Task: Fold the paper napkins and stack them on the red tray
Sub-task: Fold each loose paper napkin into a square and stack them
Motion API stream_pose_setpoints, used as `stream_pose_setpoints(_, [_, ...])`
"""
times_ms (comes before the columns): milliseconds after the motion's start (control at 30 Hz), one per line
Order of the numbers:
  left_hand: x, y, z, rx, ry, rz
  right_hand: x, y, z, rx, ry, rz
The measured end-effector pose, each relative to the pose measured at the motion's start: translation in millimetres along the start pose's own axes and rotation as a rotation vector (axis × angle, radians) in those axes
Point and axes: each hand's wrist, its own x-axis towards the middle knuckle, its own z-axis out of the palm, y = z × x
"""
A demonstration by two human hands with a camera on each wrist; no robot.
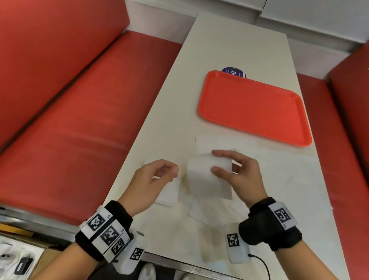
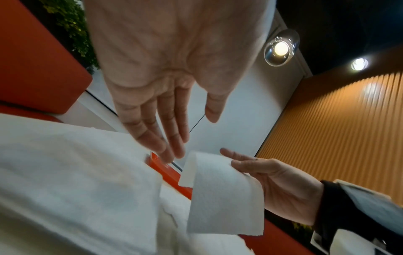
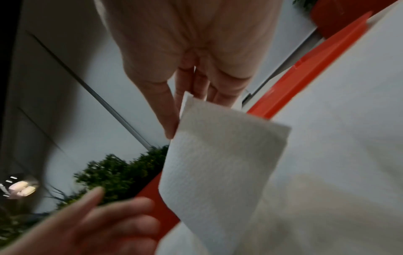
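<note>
**Napkin held above table, tray bare**

While the right hand pinches one paper napkin between thumb and fingers, the left hand hangs beside it with fingers loosely extended, gripping nothing.

Surface and room: two red benches flank a long white table. A white panelled wall stands beyond the far end of the table. From the left wrist view, ceiling lamps and a ribbed orange wall panel are visible. Foliage shows behind the benches.

Landmark: the red tray sits on the table, toward its right edge. A dark round label protrudes from under the far rim of the tray; its print cannot be read. The held napkin is nearer the person than the tray, lifted clear of the table, not on the tray.

Limits of view: further napkins lie flat on the table nearer than the tray, white on white and blurred, so their count and edges cannot be determined. Both hands show motion blur. A box on the floor, left of the table's near end, is cut off by the frame.

Orientation: the held napkin hangs curved from the pinch, upper edge curled over. Its long axis runs from the pinch downward and toward the person, roughly along the length of the table.
</note>
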Motion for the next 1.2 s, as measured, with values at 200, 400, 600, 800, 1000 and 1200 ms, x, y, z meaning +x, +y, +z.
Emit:
stream_pose_setpoints(200, [6.1, 24.3, 3.8, -0.244, -0.055, -0.099, -7.4, -29.8, 7.0, 0.185, -0.137, -0.084])
stream_pose_setpoints(400, [4.5, 37.4, -1.6, -0.388, 0.077, -0.008, -7.1, -20.5, 19.4, 0.243, 0.032, 0.058])
stream_pose_setpoints(600, [-2.0, 32.1, -10.5, -0.326, 0.07, -0.038, -7.6, -10.1, 25.5, 0.197, -0.224, 0.33])
stream_pose_setpoints(800, [-4.1, 26.3, -19.9, -0.322, 0.069, -0.034, -5.7, -6.7, 37.2, 0.33, -0.188, 0.255])
stream_pose_setpoints(1000, [-5.3, 23.2, -32.0, -0.362, 0.12, 0.021, -5.0, -10.5, 51.8, 0.428, -0.148, 0.275])
stream_pose_setpoints(1200, [-15.7, 7.4, -37.9, -0.348, 0.104, -0.13, -15.9, 0.2, 55.9, 0.309, -0.217, 0.292])
